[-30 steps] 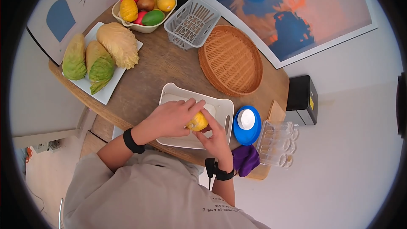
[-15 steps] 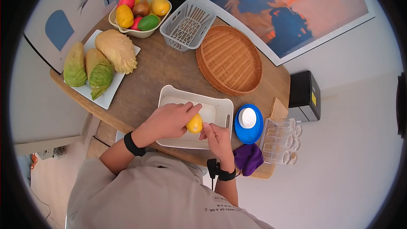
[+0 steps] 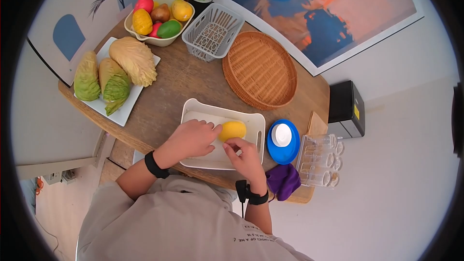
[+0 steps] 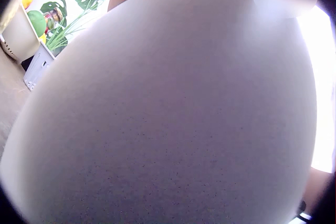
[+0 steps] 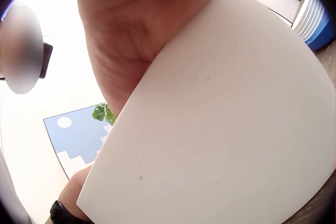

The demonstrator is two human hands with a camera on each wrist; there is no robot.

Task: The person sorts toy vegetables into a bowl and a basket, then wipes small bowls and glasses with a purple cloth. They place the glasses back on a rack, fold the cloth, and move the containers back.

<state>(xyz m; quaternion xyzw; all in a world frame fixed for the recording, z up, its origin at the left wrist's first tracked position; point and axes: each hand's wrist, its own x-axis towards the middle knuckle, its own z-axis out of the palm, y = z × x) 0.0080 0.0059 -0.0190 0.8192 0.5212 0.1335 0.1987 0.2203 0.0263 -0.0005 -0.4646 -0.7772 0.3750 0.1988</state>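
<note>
Yel oval fruit (image 3: 233,130) in wht bin (image 3: 203,116)

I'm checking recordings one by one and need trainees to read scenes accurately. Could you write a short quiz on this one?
1. In the head view, the yellow fruit near the left hand and right hand appears within which container's rim?
A) gray basket
B) white bin
C) wicker tray

2. True or false: three leafy heads lie on the white plate.

3. Fill in: the white dishes rest on a ____ plate.

Key: B; true; blue
</note>
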